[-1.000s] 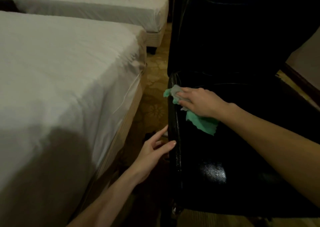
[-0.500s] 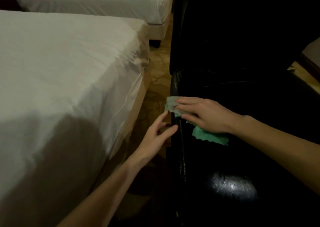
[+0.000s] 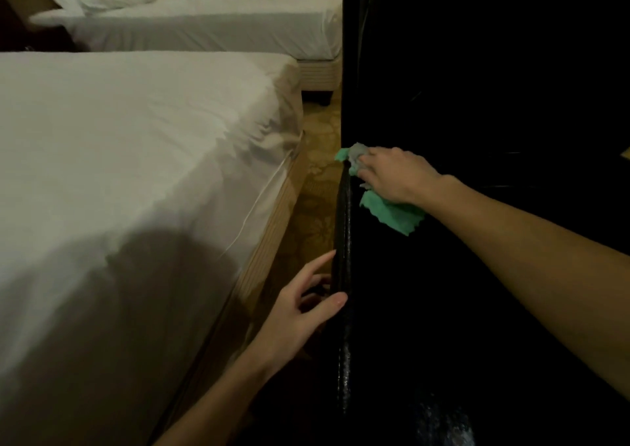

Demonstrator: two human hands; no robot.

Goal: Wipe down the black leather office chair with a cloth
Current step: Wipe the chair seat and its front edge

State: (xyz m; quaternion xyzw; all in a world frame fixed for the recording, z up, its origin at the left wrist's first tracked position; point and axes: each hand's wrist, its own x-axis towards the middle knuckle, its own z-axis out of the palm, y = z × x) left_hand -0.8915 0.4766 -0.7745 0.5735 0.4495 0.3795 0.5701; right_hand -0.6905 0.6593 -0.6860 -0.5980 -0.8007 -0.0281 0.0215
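Black leather of the chair (image 3: 477, 309) fills the right side, its left edge facing a narrow carpet strip beside the bed (image 3: 136, 173). Right hand (image 3: 395, 176) presses the green cloth (image 3: 392, 214) flat at that edge, farther back than a half-second ago. Left hand (image 3: 300, 312) rests fingers spread against the seat's side. No writing is legible.
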